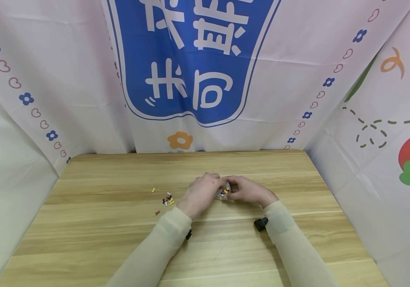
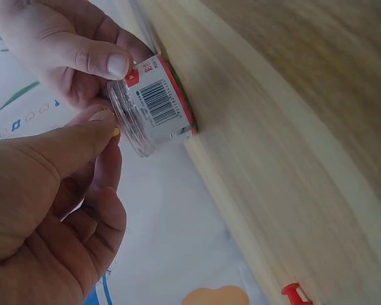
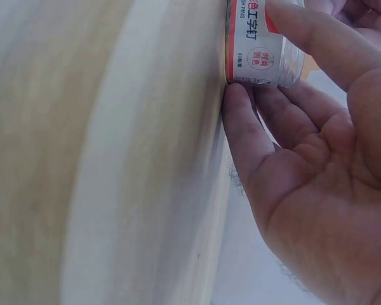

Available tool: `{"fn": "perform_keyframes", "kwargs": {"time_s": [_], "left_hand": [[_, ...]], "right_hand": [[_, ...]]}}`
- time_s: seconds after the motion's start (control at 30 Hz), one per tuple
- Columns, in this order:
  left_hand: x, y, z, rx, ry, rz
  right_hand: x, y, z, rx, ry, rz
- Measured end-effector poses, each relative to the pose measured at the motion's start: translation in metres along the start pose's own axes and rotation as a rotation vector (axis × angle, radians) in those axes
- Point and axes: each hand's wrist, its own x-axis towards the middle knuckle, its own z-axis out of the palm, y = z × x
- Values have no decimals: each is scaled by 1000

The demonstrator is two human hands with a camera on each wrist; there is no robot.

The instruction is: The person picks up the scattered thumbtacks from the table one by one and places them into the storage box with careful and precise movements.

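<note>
A small clear jar (image 1: pixel 222 195) of push pins stands on the table, with a red and white barcode label (image 2: pixel 157 101) facing the left wrist view. My right hand (image 1: pixel 251 191) holds the jar, its thumb on one side and fingers round the other. Over the open mouth, my left hand (image 1: pixel 202 194) pinches something between thumb and forefinger. A bit of yellow, likely a push pin (image 2: pixel 116 132), peeks out below the left thumb. In the head view, more coloured pins show inside the jar. The left fingertips hide most of what they pinch.
Left of my left hand lies a loose cluster of push pins (image 1: pixel 168 200) on the wooden table (image 1: pixel 119 239). A yellow pin (image 1: pixel 153 190) lies behind it and a red pin (image 1: pixel 156 213) in front. Printed cloth (image 1: pixel 280 99) hangs beyond the table's back edge.
</note>
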Motion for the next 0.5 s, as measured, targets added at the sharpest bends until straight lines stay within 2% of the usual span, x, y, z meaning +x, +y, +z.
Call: {"fn": "perform_keyframes", "kwargs": {"time_s": [0.23,0.5], "left_hand": [[0,-2,-4,-15,-15,-2],[-13,-14,-26,-25,6,-9]], "right_hand": [[0,-3,1,-6,6,-2],[0,-11,4,-62,18,8]]}}
